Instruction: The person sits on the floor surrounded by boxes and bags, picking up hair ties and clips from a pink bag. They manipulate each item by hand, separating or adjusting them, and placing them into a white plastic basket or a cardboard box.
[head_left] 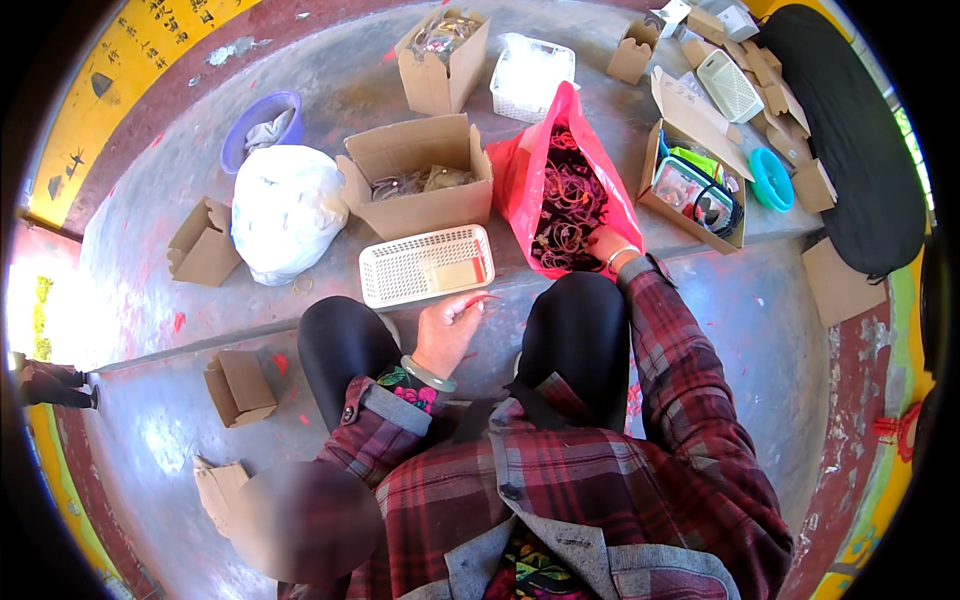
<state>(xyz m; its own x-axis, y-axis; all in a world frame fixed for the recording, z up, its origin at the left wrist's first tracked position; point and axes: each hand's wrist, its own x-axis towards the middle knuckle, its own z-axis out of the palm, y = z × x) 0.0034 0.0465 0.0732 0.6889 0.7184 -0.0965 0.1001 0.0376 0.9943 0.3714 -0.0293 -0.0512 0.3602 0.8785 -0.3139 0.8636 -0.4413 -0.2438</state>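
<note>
Bands [566, 205], dark red and tangled, fill the red plastic bag [520, 175] lying open on the concrete step. Right hand [607, 245] rests inside the bag mouth at its 5 o'clock edge, grip curled into the pile; what it pinches cannot be told. Left hand [447, 330] sits between the knees, grip pinching a thin red loop [484, 298]. White slotted basket [427, 265] lies at 11 o'clock of the left hand; open carton [420, 175] stands at 12 o'clock.
</note>
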